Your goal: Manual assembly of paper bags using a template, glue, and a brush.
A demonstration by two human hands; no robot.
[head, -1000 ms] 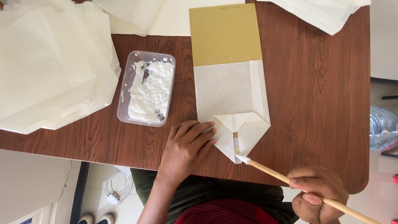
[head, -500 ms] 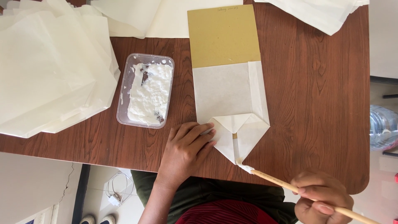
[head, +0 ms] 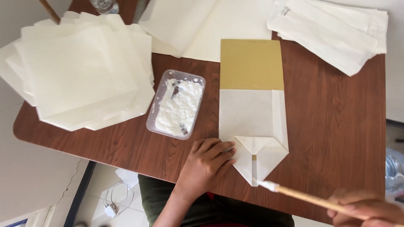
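A white paper sheet [head: 248,120] lies folded around a tan cardboard template [head: 251,64] on the brown wooden table [head: 332,126]. Its near end is folded into a pointed flap [head: 259,157]. My left hand [head: 206,164] rests flat on the left side of that flap, fingers spread. My right hand [head: 365,209] holds a wooden stick brush [head: 294,193] whose white glue-covered tip touches the lowest point of the flap.
A clear plastic tub of white paste [head: 176,104] stands left of the paper. A fanned stack of white sheets [head: 80,69] covers the table's left part. Finished white paper bags [head: 336,29] lie at the back right, and more sheets [head: 202,25] at the back.
The brush tip has slid down the flap's centre seam to its bottom point, and my right hand has drawn back toward the lower right. My left hand has stayed on the flap.
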